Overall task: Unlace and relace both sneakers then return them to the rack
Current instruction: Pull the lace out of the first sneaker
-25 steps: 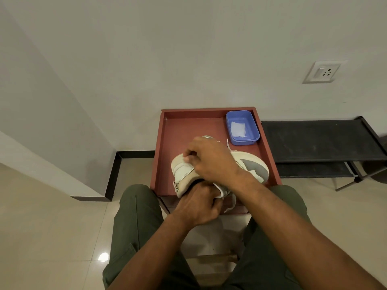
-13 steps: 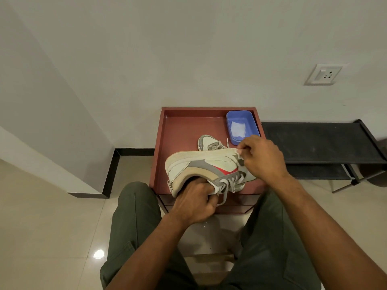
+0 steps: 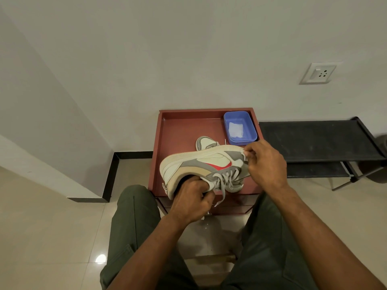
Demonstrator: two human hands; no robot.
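A white and grey sneaker with a red side mark lies tipped on its side above the red table, sole facing away from me. My left hand grips it at the collar, fingers curled into the opening. My right hand pinches the toe end, near the lace's far end. Grey laces hang loose from the eyelets toward me. The second sneaker rests on the table behind, mostly hidden by the held one.
A blue plastic tub with a white cloth stands at the table's back right corner. The black shoe rack stands to the right against the wall. My knees frame the table's front edge. A wall socket sits above the rack.
The sneaker has been turned onto its side, showing the red mark. My right hand slid from the heel across to the toe end. My left hand kept its grip at the collar.
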